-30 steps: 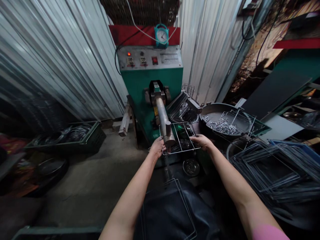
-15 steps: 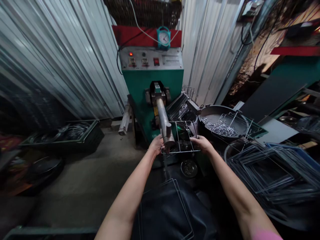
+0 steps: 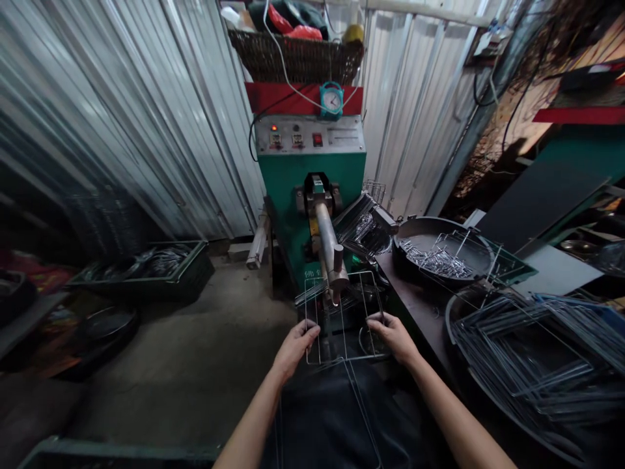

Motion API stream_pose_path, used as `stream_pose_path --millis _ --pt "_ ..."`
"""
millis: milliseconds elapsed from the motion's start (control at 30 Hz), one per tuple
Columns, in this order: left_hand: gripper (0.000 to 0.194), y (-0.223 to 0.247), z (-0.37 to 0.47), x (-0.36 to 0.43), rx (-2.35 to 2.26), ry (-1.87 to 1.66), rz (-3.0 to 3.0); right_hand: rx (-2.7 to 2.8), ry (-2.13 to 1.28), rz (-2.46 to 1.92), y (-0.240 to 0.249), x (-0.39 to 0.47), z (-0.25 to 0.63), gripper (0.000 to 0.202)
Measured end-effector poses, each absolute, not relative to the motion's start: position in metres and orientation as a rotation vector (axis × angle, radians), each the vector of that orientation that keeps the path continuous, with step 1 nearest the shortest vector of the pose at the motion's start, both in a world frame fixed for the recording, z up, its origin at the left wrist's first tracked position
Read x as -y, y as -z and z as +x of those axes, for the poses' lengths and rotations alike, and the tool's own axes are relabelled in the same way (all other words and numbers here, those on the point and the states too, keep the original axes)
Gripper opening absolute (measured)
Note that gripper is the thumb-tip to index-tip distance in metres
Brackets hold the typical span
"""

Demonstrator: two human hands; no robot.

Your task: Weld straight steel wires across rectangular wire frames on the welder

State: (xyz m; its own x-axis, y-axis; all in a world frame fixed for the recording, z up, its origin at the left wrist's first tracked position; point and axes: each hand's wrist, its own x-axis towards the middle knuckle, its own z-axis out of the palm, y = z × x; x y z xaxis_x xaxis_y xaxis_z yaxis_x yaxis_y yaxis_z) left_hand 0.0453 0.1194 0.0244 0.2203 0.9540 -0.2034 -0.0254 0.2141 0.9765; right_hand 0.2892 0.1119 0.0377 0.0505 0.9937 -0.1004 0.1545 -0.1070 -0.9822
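Between my two hands is a rectangular wire frame [image 3: 344, 335] with several thin crossbars. My left hand [image 3: 295, 345] pinches its left side wire, and my right hand [image 3: 394, 333] grips the right side. The frame's far edge lies below and around the tip of the machine's metal arm [image 3: 328, 238]; I cannot tell whether they touch. That arm juts out from a green spot-welding machine [image 3: 283, 189]. More bent wire [image 3: 359, 397] rests on the dark apron [image 3: 322, 417] over my lap, below the frame I hold.
At right, a round pan [image 3: 481, 251] holds many short metal rods. A larger basin [image 3: 452, 326] is piled with wire rectangles [image 3: 541, 358]. A tilted tray of wire parts [image 3: 364, 225] leans beside the machine. A green crate [image 3: 195, 267] stands on the floor at left.
Both hands have drawn the wire frame back toward my body, away from the arm's tip. My view has tilted up slightly, showing more of the basket above the machine.
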Motion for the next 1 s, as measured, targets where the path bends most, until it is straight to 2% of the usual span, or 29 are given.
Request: stream_pose_path --millis 133,233,400,567,667,767,867,1000 --pt "0.028 -0.034 0.031 -0.087 -1.126 -0.862 1.089 1.178 -1.371 -1.405 -0.045 -0.082 0.282 0.024" --pt "0.029 -0.028 0.016 -0.077 -1.177 -0.865 1.034 1.268 -1.375 -1.405 -0.040 -0.083 0.267 0.021" --pt "0.032 -0.007 0.001 -0.110 -1.319 -0.980 1.055 1.535 -1.042 -1.483 -0.022 -0.138 0.251 0.024" --pt "0.053 0.026 -0.010 -0.133 -1.656 -1.032 1.037 1.509 -0.790 -1.700 0.001 -0.162 0.273 0.027" --pt "0.047 0.049 -0.010 -0.119 -1.545 -0.879 1.187 1.493 -0.743 -1.753 0.019 -0.144 0.292 0.019" --pt "0.038 0.061 -0.002 -0.099 -1.298 -0.529 1.446 1.489 -0.695 -1.751 0.025 -0.120 0.305 0.019" --pt "0.034 0.055 0.008 -0.088 -1.231 -0.299 1.715 1.474 -0.592 -1.627 -0.001 -0.101 0.310 0.025" --pt "0.025 0.044 0.027 -0.087 -1.259 -0.312 1.948 1.617 -0.333 -1.423 -0.094 -0.090 0.297 0.029"
